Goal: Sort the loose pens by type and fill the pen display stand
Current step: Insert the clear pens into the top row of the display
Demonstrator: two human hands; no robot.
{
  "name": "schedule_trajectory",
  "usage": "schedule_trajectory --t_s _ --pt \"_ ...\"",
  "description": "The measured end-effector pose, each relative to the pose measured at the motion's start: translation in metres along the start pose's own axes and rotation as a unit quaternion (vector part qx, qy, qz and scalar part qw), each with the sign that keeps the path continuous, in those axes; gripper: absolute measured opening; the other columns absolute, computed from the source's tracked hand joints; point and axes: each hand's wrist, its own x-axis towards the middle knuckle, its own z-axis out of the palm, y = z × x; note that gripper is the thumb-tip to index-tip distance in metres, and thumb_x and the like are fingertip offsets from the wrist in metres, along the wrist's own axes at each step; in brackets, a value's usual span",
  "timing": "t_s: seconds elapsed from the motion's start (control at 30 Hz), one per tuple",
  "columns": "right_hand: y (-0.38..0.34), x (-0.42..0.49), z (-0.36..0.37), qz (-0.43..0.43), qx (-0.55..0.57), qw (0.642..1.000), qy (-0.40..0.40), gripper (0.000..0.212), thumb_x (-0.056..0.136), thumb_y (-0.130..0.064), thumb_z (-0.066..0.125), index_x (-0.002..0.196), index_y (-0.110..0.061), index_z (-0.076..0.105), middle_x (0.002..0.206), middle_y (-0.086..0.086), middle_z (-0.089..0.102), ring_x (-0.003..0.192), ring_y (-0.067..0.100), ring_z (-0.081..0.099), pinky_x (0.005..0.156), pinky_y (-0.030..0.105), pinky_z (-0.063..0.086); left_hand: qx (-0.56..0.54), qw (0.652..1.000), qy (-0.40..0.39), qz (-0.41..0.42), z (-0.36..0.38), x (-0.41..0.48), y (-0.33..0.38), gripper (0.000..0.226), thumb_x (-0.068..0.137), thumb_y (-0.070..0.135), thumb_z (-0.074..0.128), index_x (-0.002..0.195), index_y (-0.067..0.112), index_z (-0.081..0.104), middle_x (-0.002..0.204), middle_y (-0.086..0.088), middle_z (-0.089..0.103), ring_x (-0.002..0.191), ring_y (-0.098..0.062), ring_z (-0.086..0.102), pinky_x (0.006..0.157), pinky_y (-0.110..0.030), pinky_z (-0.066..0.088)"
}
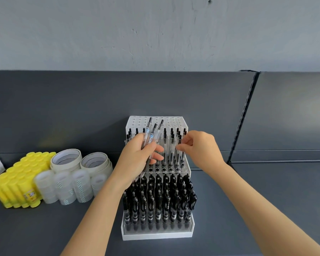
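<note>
A clear tiered pen display stand (156, 234) sits on the dark shelf in the middle. Its lower tier is packed with black pens (158, 198). The middle tier holds several clear pens (171, 148) with black tips. The top tier (174, 121) shows bare holes. My left hand (137, 161) grips a bunch of three clear pens (152, 133) that stick up over the middle tier. My right hand (199, 146) pinches a clear pen (179, 145) standing at the right side of the middle tier.
Yellow glue sticks (20, 180) lie stacked at the left. Next to them are white tape rolls (66, 159) and frosted tape packs (72, 187). A dark back panel with a slotted upright (244, 115) rises behind the shelf.
</note>
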Motion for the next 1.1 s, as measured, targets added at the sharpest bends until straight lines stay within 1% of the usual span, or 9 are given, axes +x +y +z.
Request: schedule_trajectory --t_s 0.13,0.37,0.47,0.57,0.63,0.7,0.77,0.97,1.1 --pt "-0.01 -0.005 -0.014 -0.02 0.058 0.996 0.066 0.019 0.082 -0.026 0.072 0.097 -0.015 0.067 0.084 -0.005 0.065 0.079 0.013 0.06 0.074 0.027 0.051 0.01 1.0 -0.003 0.009 0.004 0.001 0.002 0.011 0.099 0.016 0.048 0.102 0.015 0.059 0.091 0.0 0.069 0.074 -0.011 0.069 0.066 -0.024 0.055" --pt "-0.026 -0.01 -0.024 0.038 0.311 0.949 -0.02 0.004 0.082 -0.016 0.072 0.084 -0.015 0.068 0.076 0.001 0.07 0.071 0.008 0.064 0.057 0.018 0.053 0.018 0.998 -0.048 0.025 0.021 0.004 0.012 0.011 0.098 0.015 0.051 0.103 0.011 0.06 0.084 -0.005 0.069 0.076 -0.014 0.07 0.071 -0.031 0.057" --pt "-0.024 -0.012 -0.023 0.054 0.349 0.935 -0.02 0.009 0.082 -0.014 0.073 0.08 -0.011 0.065 0.077 0.006 0.071 0.069 0.01 0.066 0.058 0.02 0.052 0.028 0.997 -0.059 0.029 0.023 0.006 0.012 0.012 0.098 0.016 0.052 0.104 0.011 0.06 0.086 -0.007 0.071 0.079 -0.014 0.071 0.077 -0.037 0.057" --pt "-0.022 -0.011 -0.027 0.068 0.397 0.915 0.0 0.006 0.082 -0.006 0.07 0.079 -0.007 0.065 0.074 0.01 0.071 0.069 0.017 0.068 0.068 0.03 0.059 0.034 0.998 -0.039 0.031 0.023 0.006 0.01 0.019 0.096 0.023 0.054 0.104 0.007 0.061 0.093 -0.015 0.069 0.084 -0.022 0.069 0.082 -0.044 0.055" --pt "-0.016 -0.006 -0.034 0.068 0.38 0.922 0.042 0.004 0.081 -0.003 0.067 0.08 -0.006 0.066 0.071 0.009 0.071 0.067 0.017 0.068 0.072 0.034 0.059 0.049 0.998 -0.015 0.036 0.02 0.008 0.008 0.021 0.095 0.025 0.055 0.102 0.007 0.063 0.097 -0.02 0.066 0.09 -0.029 0.066 0.084 -0.045 0.055" --pt "-0.009 -0.002 -0.038 0.056 0.294 0.951 0.083 0.005 0.08 -0.005 0.063 0.081 -0.009 0.066 0.069 0.005 0.07 0.065 0.018 0.067 0.071 0.035 0.059 0.044 0.998 -0.002 0.041 0.017 0.009 0.005 0.01 0.095 0.021 0.056 0.097 0.021 0.066 0.101 -0.018 0.066 0.093 -0.027 0.064 0.087 -0.041 0.055" --pt "-0.004 0.0 -0.038 0.034 0.197 0.975 0.097 0.006 0.081 -0.01 0.062 0.084 -0.012 0.067 0.07 -0.001 0.069 0.07 0.02 0.067 0.072 0.036 0.057 0.042 0.998 0.006 0.045 0.016 0.009 0.004 0.016 0.095 0.018 0.057 0.094 0.032 0.064 0.103 -0.014 0.067 0.094 -0.023 0.065 0.087 -0.037 0.056" --pt "0.001 0.001 -0.024 0.009 0.075 0.993 0.089 0.009 0.087 -0.014 0.059 0.093 -0.013 0.066 0.077 -0.008 0.063 0.076 0.013 0.061 0.068 0.022 0.046 0.018 0.998 0.017 0.049 0.014 0.008 0.004 0.015 0.096 0.016 0.053 0.097 0.026 0.064 0.081 -0.001 0.065 0.073 -0.002 0.064 0.068 -0.015 0.053" --pt "0.005 0.004 -0.015 0.009 0.036 0.998 0.046 0.01 0.087 -0.013 0.06 0.094 -0.01 0.066 0.079 -0.003 0.063 0.08 0.016 0.062 0.07 0.023 0.045 0.02 0.998 0.026 0.055 0.011 0.007 0.003 0.013 0.097 0.021 0.051 0.098 0.028 0.063 0.08 0.003 0.066 0.07 0.0 0.064 0.066 -0.017 0.051"
